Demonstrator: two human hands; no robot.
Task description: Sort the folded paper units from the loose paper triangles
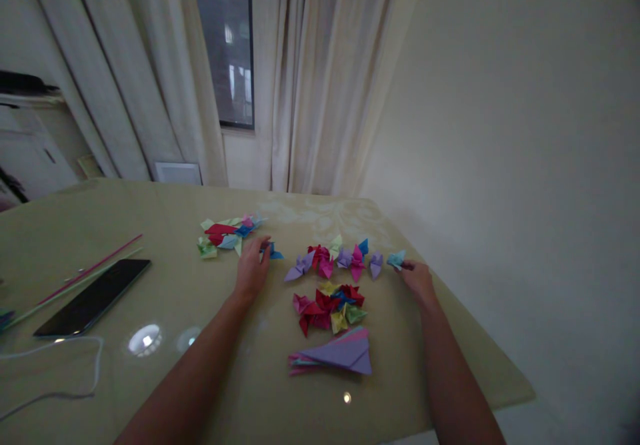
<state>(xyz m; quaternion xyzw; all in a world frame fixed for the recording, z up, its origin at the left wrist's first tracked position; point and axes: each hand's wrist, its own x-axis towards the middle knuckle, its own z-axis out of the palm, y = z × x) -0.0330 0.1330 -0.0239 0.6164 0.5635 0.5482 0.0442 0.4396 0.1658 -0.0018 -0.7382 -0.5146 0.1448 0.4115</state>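
Observation:
My left hand (253, 266) is closed at the thumb and fingers on a blue origami piece (273, 252), partly hidden by the fingers. Further right, my right hand (417, 278) pinches a light-blue origami piece (397, 259) at the right end of a loose row. That row holds a lilac origami piece (300, 267), a magenta one (357, 263) and several others. Nearer to me lies a mixed cluster of red, yellow, green and blue origami (327, 301). Below it is a flat stack of folded paper (335, 355) with lilac on top.
Beyond my left hand is another origami pile (220, 233). A black phone (95, 298), thin pink and green sticks (90, 270) and a white cable (97, 365) lie on the table (240, 391) at left. A wall (525, 165) borders the right side; curtains (330, 85) hang behind.

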